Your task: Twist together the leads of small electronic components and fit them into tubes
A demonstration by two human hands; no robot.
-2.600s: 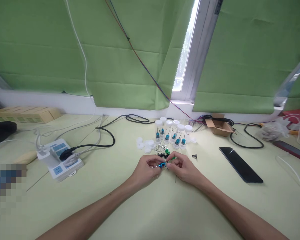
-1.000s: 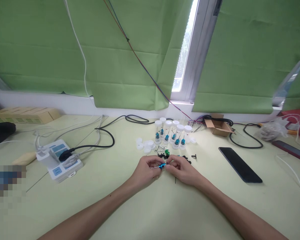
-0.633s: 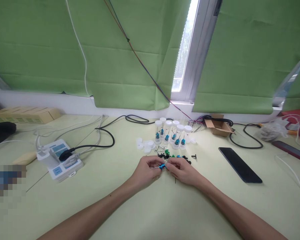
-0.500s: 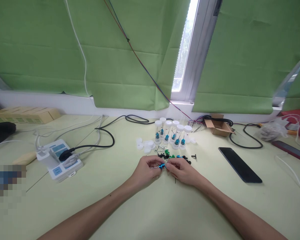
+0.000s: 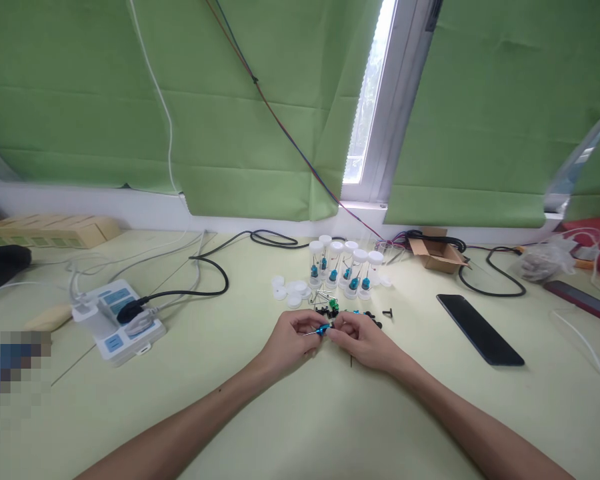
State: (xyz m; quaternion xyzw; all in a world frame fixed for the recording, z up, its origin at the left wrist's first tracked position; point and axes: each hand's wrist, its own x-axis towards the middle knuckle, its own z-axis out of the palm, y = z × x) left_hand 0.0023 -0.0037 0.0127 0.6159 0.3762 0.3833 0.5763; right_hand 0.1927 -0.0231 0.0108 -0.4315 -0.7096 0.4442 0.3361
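Between the thumb and fingers of my left hand (image 5: 296, 339) is a small metallic-blue piece with a thin metal shaft (image 5: 323, 329), the shaft pointing left. My right hand (image 5: 360, 339) is pinched closed at the blue piece's right end; a small dark bit shows at its fingertips, too small to name. Just beyond my hands lie several black parts (image 5: 322, 311) and a green part (image 5: 334, 305), partly hidden by my fingers. Thin metal rods (image 5: 324, 297) rest behind them. Several clear tubes with white caps (image 5: 353, 275) stand upright, blue pieces inside.
White round caps (image 5: 295, 299) lie left of the tubes. A black phone (image 5: 480, 330) is to the right, a small open cardboard box (image 5: 437, 260) at the back. On the left sit a white power strip (image 5: 117, 323) with cables and yellow boxes (image 5: 50, 231).
My right fingertips have shifted slightly at the blue piece's end, and a small dark bit now shows there. My left hand keeps its grip almost in place.
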